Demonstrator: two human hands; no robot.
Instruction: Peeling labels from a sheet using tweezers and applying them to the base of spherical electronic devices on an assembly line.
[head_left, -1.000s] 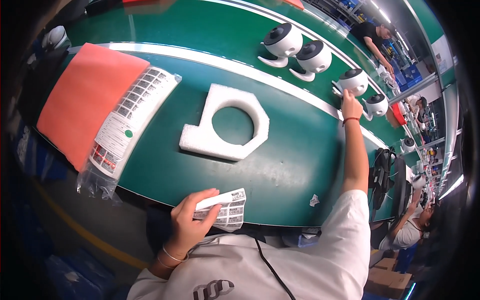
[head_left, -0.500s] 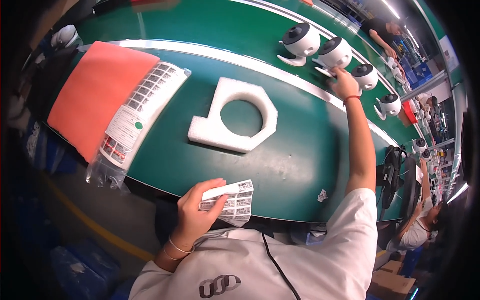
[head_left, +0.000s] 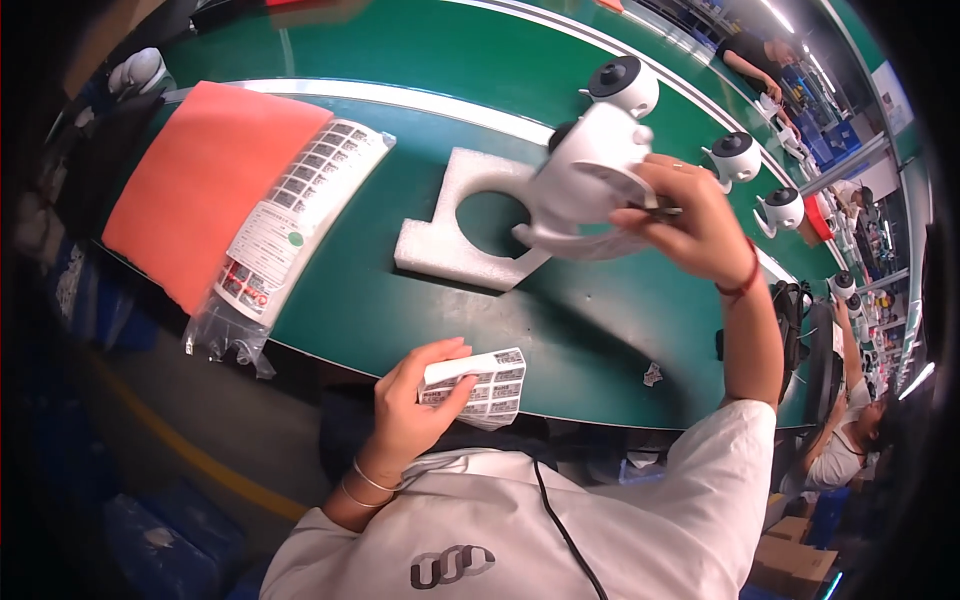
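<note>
My right hand (head_left: 695,215) grips a white device with a rounded head and a curved base, which looks like a small security camera (head_left: 590,180). It is tilted in the air, blurred by motion, and covers the right part of a white foam block (head_left: 425,245) with a round hole. Near the table's front edge, my left hand (head_left: 415,400) is closed on a folded stack of label sheets (head_left: 490,390), white with rows of small black print. The thumb lies across the sheets.
More white cameras (head_left: 735,155) stand on the green conveyor (head_left: 400,50) beyond a pale rail. On the green table (head_left: 340,320) lie an orange-red sheet (head_left: 205,190) and a plastic bag of labels (head_left: 270,240). Black cables (head_left: 793,325) sit at the right; co-workers are further off.
My right hand has lifted a camera off the conveyor and brought it nearer, over the foam block. My left hand still holds the label sheets.
</note>
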